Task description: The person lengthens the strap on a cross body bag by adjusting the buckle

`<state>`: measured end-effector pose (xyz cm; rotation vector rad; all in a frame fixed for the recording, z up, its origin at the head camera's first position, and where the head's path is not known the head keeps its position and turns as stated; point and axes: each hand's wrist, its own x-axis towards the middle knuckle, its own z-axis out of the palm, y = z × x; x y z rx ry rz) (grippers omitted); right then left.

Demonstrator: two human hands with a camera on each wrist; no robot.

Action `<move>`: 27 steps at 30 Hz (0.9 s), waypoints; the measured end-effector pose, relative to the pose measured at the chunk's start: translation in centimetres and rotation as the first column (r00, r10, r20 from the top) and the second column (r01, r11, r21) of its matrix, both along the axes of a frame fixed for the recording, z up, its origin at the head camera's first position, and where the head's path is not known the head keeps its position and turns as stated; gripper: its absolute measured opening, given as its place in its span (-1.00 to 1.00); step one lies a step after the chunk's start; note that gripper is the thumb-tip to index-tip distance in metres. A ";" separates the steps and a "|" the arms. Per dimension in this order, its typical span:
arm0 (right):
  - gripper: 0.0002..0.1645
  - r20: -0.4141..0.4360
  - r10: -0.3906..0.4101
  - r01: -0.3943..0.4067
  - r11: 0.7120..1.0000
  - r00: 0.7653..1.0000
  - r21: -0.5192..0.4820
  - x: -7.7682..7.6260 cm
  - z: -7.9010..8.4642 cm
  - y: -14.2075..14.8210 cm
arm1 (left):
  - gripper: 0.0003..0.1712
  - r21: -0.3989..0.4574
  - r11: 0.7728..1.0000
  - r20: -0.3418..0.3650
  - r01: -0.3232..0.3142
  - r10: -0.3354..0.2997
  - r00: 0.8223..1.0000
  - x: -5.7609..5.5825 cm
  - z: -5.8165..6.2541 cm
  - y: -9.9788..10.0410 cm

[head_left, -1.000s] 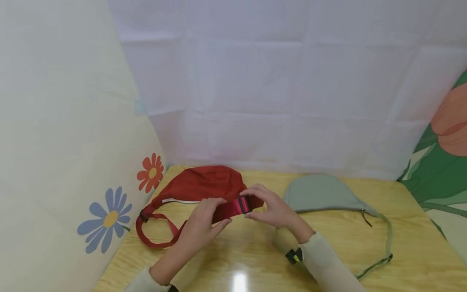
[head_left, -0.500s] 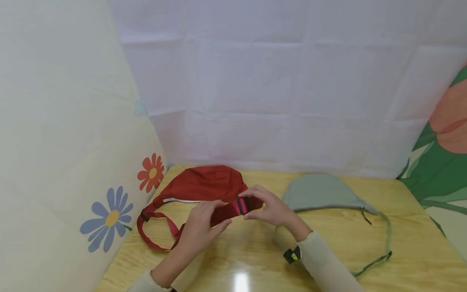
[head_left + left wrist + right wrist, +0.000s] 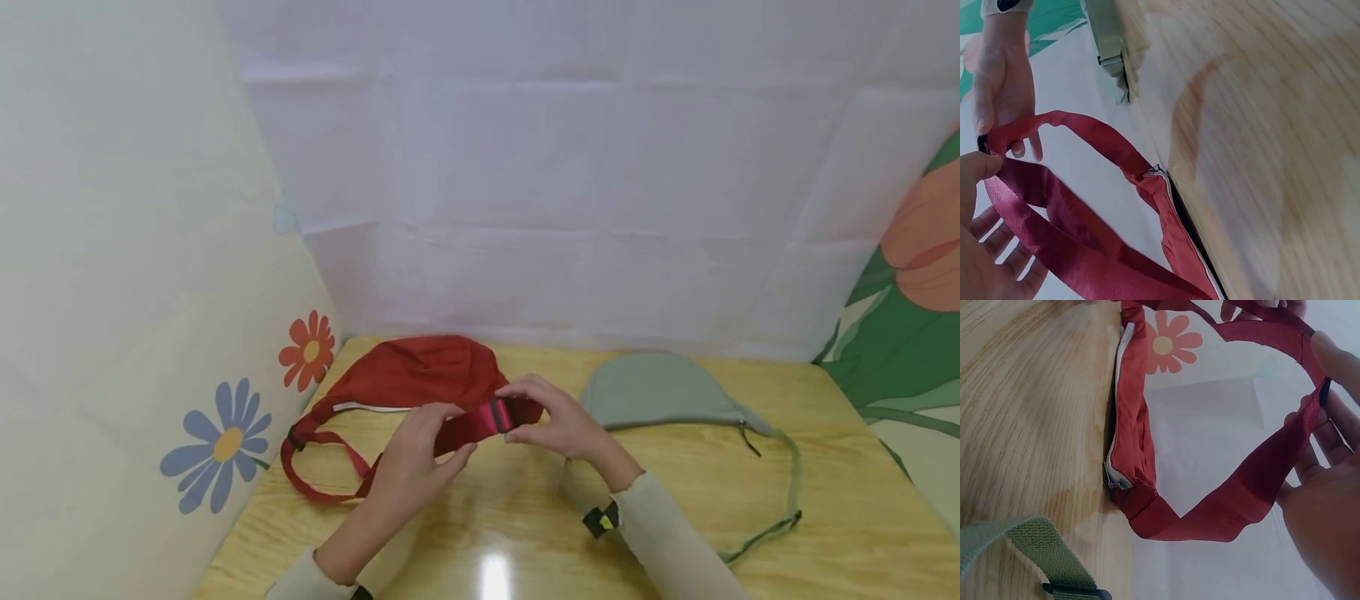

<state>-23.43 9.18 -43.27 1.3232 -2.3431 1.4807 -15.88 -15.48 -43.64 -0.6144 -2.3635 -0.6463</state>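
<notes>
A red waist bag (image 3: pixel 420 371) lies at the back left of the table, its strap looping forward. My left hand (image 3: pixel 408 450) pinches the red strap (image 3: pixel 465 429) between thumb and fingers, above the tabletop. To its right, my right hand (image 3: pixel 558 421) holds the same strap beside a black slider buckle (image 3: pixel 498 416). From the right wrist, the thumb and fingers are on either side of the strap (image 3: pixel 1241 494) at the slider. In the left wrist view, the strap (image 3: pixel 1085 262) curves from the hands back to the bag, whose zipper has a pale edge.
A grey-green waist bag (image 3: pixel 656 392) lies at the back right. Its strap (image 3: pixel 798 475) trails along the right side towards the front. A white sheet (image 3: pixel 480 183) hangs behind the wooden table (image 3: pixel 690 475), and a flower-printed sheet (image 3: pixel 135 275) stands at the left.
Both hands keep hold of the strap and have hardly moved. The slider buckle's tilt has altered slightly between the fingers.
</notes>
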 end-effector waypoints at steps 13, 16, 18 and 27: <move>-0.36 -0.015 -0.001 0.001 1.000 1.000 0.008 0.8 0.5 0.0 | -0.47 0.054 0.998 0.055 0.025 -0.028 0.998 0.4 0.2 0.6; -0.37 -0.005 0.007 -0.007 1.000 1.000 0.013 0.7 0.5 0.1 | -0.45 0.055 0.998 0.071 0.008 -0.012 0.997 0.5 0.4 0.7; -0.37 0.011 0.018 -0.018 1.000 1.000 0.012 0.6 0.4 0.1 | -0.45 0.053 0.999 0.078 0.011 -0.015 0.997 0.4 0.4 0.8; -0.37 0.011 0.042 -0.042 0.999 0.999 0.020 0.3 0.4 0.3 | -0.47 0.066 0.996 0.071 0.058 -0.063 0.996 0.2 0.3 0.8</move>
